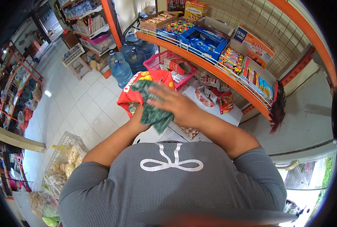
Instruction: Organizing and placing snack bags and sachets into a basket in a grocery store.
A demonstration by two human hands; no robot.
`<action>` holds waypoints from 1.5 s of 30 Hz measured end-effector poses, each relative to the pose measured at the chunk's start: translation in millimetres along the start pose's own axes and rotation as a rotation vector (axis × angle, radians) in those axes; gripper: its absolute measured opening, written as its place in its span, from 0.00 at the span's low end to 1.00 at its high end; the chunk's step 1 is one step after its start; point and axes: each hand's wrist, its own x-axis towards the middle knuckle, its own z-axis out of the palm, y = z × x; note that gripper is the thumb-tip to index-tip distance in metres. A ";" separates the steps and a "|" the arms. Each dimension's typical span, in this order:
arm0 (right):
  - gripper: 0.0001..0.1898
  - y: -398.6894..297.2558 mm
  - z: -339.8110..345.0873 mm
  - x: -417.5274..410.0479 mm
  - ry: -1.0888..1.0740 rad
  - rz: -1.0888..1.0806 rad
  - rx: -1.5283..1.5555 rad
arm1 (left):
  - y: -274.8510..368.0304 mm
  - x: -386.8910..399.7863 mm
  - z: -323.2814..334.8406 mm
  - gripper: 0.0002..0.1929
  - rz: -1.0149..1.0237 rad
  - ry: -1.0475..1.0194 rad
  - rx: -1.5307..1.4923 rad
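A large red plastic package [162, 75] with white lettering and yellow pictures is held up before me. My left hand [140, 117] reaches to its near side, with the fingers hidden behind a crumpled dark green patterned cloth [154, 112] and the package. Across the cloth lies my right hand [181, 105], its blurred fingers pressing it against the package's face. Just beyond the package is a pink plastic basket [154, 61] holding an opened red-and-white box [177, 65].
Right of me, an orange-edged shelf [202, 58] carries boxed snacks, with a feather duster [277, 109] at its end. Under it, red snack packets [225, 102] lie on a white surface [233, 115]. Blue water jugs [121, 72] stand ahead; a white crate [77, 140] is left.
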 end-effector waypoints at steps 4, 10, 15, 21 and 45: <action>0.45 6.4 -3.6 -1.3 0.311 0.410 -0.023 | -1.7 -0.9 3.0 0.27 -0.077 -0.053 -0.009; 0.42 12.8 14.0 -28.0 0.089 -0.143 -0.208 | -1.3 1.6 -5.5 0.26 -0.032 0.018 -0.592; 0.33 15.5 34.2 -52.2 0.384 0.239 -0.021 | 4.8 5.1 -14.9 0.27 -0.163 0.093 -0.974; 0.35 34.6 55.2 -75.8 0.267 0.051 -0.163 | 8.0 10.5 -12.4 0.27 -0.307 0.106 -1.154; 0.21 41.2 32.9 -60.2 0.763 0.529 1.035 | 0.3 8.0 -52.6 0.52 -0.066 -0.366 -0.951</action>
